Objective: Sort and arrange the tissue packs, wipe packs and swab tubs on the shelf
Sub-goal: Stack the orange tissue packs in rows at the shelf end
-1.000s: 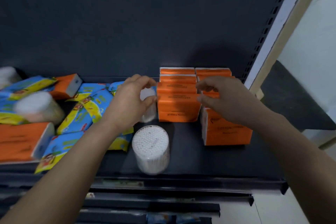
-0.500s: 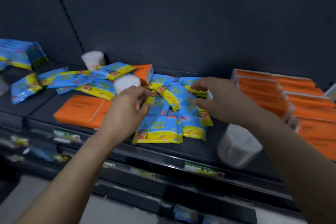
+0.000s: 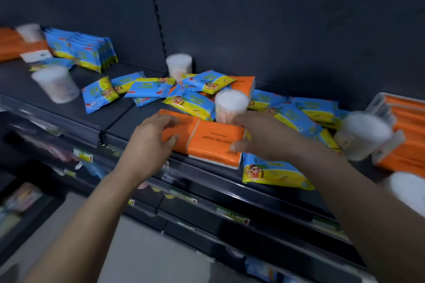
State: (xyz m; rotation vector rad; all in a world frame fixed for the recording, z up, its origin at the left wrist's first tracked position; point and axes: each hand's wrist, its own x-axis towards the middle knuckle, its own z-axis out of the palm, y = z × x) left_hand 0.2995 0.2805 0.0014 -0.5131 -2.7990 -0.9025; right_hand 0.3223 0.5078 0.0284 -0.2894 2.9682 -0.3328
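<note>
The orange tissue pack [image 3: 213,142] lies flat at the front edge of the dark shelf [image 3: 119,119], print facing up. A seam crosses it, and I cannot tell whether it is one pack or two laid end to end. Its left end is hidden under the left hand [image 3: 149,142] and its right end under the right hand [image 3: 257,135].

Just behind the pack stands a swab tub [image 3: 231,105], its base hidden by the pack. Behind and to the right of the pack lies a loose pile of wipe packs [image 3: 195,101], which overlap too much to count. One more wipe pack [image 3: 273,173] lies flat just to the right of it.

I count five swab tubs. The other four are one further back [image 3: 179,65], a blurred one to the left [image 3: 55,84], a faint one far left [image 3: 28,32] and a smeared one to the right [image 3: 363,135]. A white shape [image 3: 407,193] beyond that is cut off and unreadable.

Far left of the pack stands an upright row of wipe packs [image 3: 85,50]. To the far right is a stack of tissue packs [image 3: 407,126].

Both arms reach forward. The left fingers curl over the pack's top with the thumb on its front edge. The right hand grips it the same way.
</note>
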